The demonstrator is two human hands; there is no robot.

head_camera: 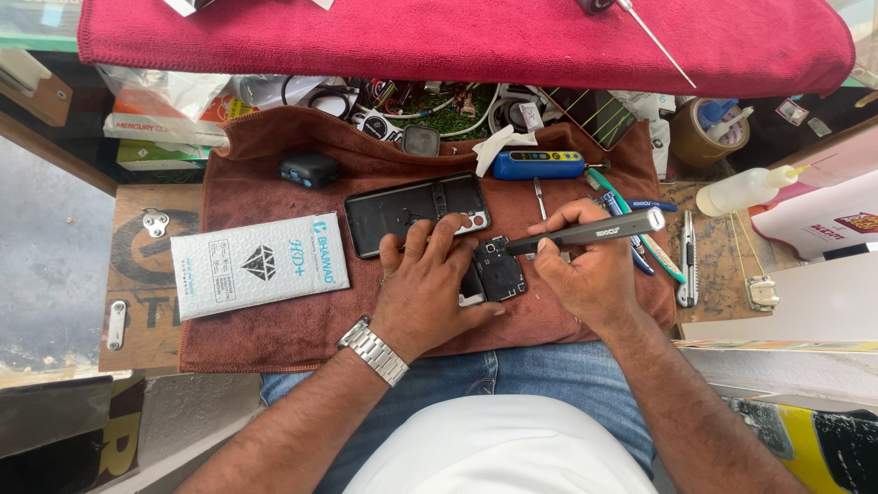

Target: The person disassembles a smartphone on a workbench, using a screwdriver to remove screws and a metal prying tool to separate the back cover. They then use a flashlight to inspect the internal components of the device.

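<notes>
I see my left hand (pixel 425 293) pressed flat, fingers spread, on a small opened phone (pixel 498 268) lying on the brown cloth (pixel 274 329) over the counter. My right hand (pixel 585 274) has its grip clamped around a grey pen-shaped screwdriver (pixel 590 230), tip touching the phone's upper edge. Just above the left fingers lies a black back cover (pixel 412 212). A white packet (pixel 261 265) rests well left.

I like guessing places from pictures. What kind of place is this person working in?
Probably a phone repair bench. The right hand holds a pen-shaped screwdriver to an opened phone that the left hand steadies on a brown cloth. A removed back cover and tweezers lie nearby.
</notes>
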